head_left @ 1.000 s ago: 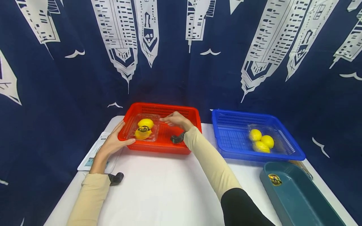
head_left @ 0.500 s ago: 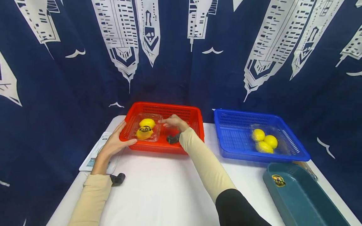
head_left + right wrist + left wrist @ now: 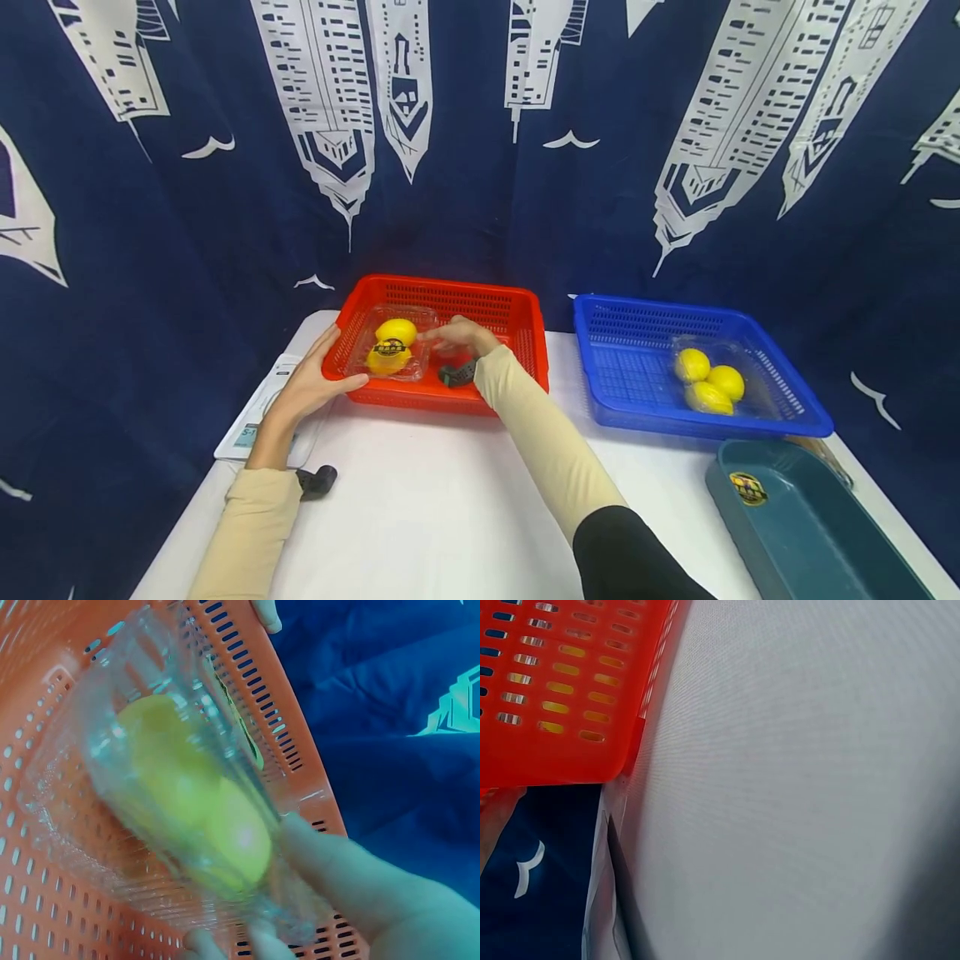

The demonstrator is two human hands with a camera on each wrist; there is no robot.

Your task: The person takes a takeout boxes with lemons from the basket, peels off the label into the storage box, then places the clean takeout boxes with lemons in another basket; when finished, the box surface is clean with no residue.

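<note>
Two hands at a red basket (image 3: 442, 401), which stands at the far edge of the table (image 3: 420, 492), beside its far left corner. The clear box (image 3: 420, 359), holding yellow lemons (image 3: 396, 331) and bearing a black-and-yellow label (image 3: 389, 348), lies at the basket's left end; whether it touches the floor of the basket cannot be told. Right hand (image 3: 467, 336): thumb and fingers pinch the box's right edge, the thumb and the fingers on opposite sides, as the right wrist view shows. Left hand (image 3: 306, 387): thumb and fingers spread at the basket's near left corner, the thumb by the near rim. A blue basket (image 3: 626, 367), holding a second box with three lemons, stands toward the table's far right corner. A green tray (image 3: 832, 533) lies along the right edge.
</note>
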